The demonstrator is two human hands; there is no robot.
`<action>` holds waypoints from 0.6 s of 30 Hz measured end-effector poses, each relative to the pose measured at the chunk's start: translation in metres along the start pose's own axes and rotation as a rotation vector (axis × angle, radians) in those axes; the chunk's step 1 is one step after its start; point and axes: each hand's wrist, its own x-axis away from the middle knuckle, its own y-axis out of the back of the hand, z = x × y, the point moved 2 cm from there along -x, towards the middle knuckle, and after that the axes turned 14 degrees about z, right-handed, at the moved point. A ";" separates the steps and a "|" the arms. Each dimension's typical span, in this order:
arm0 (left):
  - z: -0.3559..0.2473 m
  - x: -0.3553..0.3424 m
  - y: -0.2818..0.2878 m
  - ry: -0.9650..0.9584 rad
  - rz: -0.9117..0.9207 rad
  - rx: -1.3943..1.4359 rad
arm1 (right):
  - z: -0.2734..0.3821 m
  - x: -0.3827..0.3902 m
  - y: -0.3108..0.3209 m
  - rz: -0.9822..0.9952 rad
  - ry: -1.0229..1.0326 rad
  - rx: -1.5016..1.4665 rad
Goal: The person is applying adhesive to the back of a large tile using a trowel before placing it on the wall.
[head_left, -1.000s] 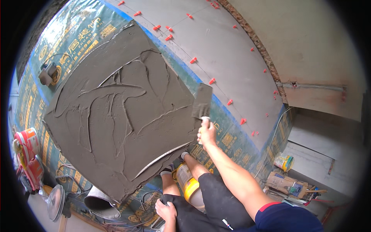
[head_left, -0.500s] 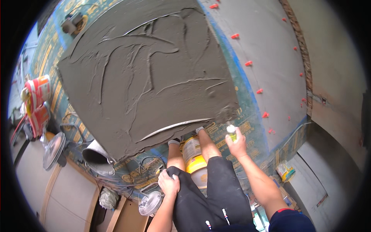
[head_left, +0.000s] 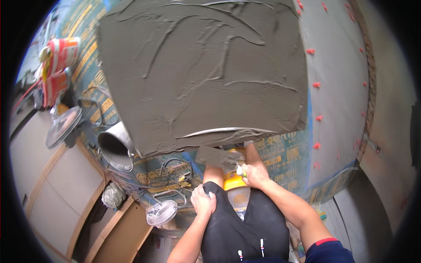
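My right hand (head_left: 255, 176) is closed round the handle of a trowel (head_left: 210, 156). The trowel's flat blade, smeared with grey mortar, hangs over my shins, just in front of the near edge of a large panel (head_left: 197, 87). Wet grey mortar covers the panel in ridges and smooth sweeps, and a pale curved streak runs along its near side. My left hand (head_left: 204, 200) rests on my left knee, fingers slightly bent and holding nothing. Between my legs stands a yellow and white bucket (head_left: 237, 180), partly hidden by my right hand and the trowel.
At the left lie a grey bucket on its side (head_left: 116, 144), red and white bags (head_left: 61, 57) and a fan (head_left: 64, 126). Cables and a clear round lid (head_left: 162, 212) are near my left knee. On the right, grey tiles (head_left: 335, 87) carry red clips. Printed green sheeting (head_left: 280, 153) covers the floor.
My right hand has brought the trowel leftward and nearer, from beside the panel's near right corner to above my shins. The view has shifted too. My left hand stays on the knee.
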 end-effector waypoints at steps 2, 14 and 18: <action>0.007 0.000 -0.007 -0.009 -0.006 -0.038 | 0.009 -0.002 0.005 0.116 0.014 0.085; 0.019 0.000 -0.012 0.002 -0.030 0.248 | 0.164 -0.047 0.086 -0.023 0.064 0.121; 0.028 -0.002 -0.015 0.011 -0.058 0.356 | 0.158 -0.078 0.053 -0.012 0.019 0.191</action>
